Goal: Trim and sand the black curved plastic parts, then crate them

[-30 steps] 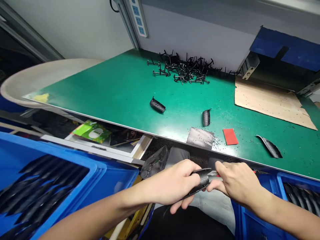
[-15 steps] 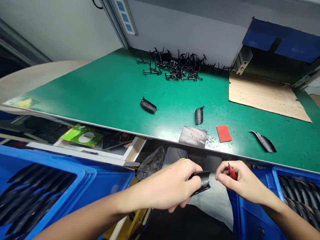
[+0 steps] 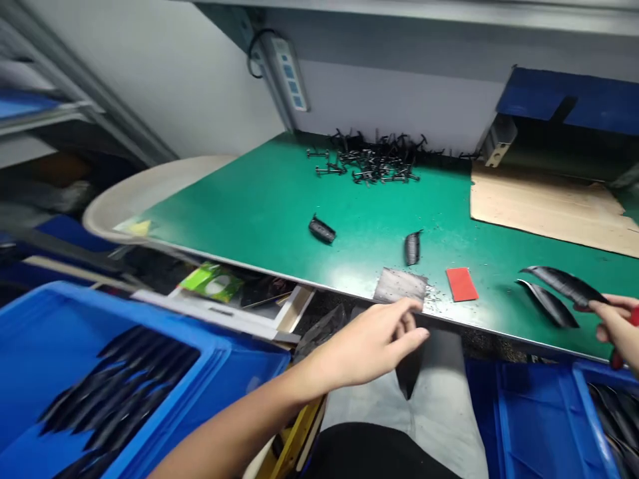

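Note:
My right hand (image 3: 619, 322), cut off by the right edge, pinches the end of a black curved plastic part (image 3: 569, 285). A red-handled tool (image 3: 634, 315) is also in that hand, its working end hidden. The held part is just above a similar curved part (image 3: 548, 305) on the green table. My left hand (image 3: 384, 339) is over my lap at the table's front edge, thumb apart and fingers loosely bent, with no part visible in it. Below it shows a dark pointed shape (image 3: 409, 376) that I cannot make out.
Two small black parts, one left (image 3: 322, 229) and one right (image 3: 412, 248), lie mid-table. Near the front are a grey plate (image 3: 399, 285) and a red card (image 3: 462, 285). Black T-shaped pieces (image 3: 374, 156) are heaped behind. Blue bins (image 3: 214, 339) with dark curved parts flank me.
My right hand has moved right, to the table's right side, and now has a black curved part in it. My left hand no longer shows the black part it gripped. The camera view has shifted.

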The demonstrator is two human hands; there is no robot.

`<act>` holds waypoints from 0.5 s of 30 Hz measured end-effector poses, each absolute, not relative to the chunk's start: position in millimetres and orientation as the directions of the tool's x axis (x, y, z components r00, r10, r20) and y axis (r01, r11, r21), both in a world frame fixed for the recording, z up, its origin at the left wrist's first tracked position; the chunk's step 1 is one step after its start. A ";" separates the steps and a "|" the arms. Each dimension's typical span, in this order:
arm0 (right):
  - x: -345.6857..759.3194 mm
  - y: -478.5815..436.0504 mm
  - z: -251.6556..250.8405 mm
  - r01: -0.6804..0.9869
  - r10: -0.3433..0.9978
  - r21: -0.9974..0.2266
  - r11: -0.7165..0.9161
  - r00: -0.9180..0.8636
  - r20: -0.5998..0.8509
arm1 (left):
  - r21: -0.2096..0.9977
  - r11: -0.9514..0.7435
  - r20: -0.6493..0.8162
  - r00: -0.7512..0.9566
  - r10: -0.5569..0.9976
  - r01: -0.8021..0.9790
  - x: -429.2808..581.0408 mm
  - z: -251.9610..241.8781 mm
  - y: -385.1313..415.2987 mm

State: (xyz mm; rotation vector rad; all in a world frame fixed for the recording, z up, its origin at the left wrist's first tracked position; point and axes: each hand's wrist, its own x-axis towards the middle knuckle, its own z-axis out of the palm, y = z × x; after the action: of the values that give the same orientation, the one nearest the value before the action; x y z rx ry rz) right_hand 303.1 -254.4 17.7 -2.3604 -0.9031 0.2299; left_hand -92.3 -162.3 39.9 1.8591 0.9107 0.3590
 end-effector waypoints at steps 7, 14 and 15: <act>361.0 -270.0 0.8 0.588 0.664 -0.449 -0.673 0.748 -0.014 | 0.855 -0.053 -0.218 0.451 0.865 0.516 -129.1 34.8 -134.9; 353.7 -296.0 7.5 0.707 0.808 -0.453 -0.543 0.587 -0.051 | 0.673 -0.047 -0.032 0.093 0.995 0.739 -184.5 44.7 -111.7; 349.7 -297.3 16.2 0.723 0.821 -0.466 -0.510 0.571 -0.014 | 0.609 -0.067 0.043 0.052 0.998 0.790 -190.6 46.5 -105.8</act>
State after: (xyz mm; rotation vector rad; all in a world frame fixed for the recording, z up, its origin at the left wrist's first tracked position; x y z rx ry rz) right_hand 349.7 -297.3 16.2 -2.3945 -1.2460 0.3259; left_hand -190.6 -105.8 46.5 1.9125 1.7892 0.6541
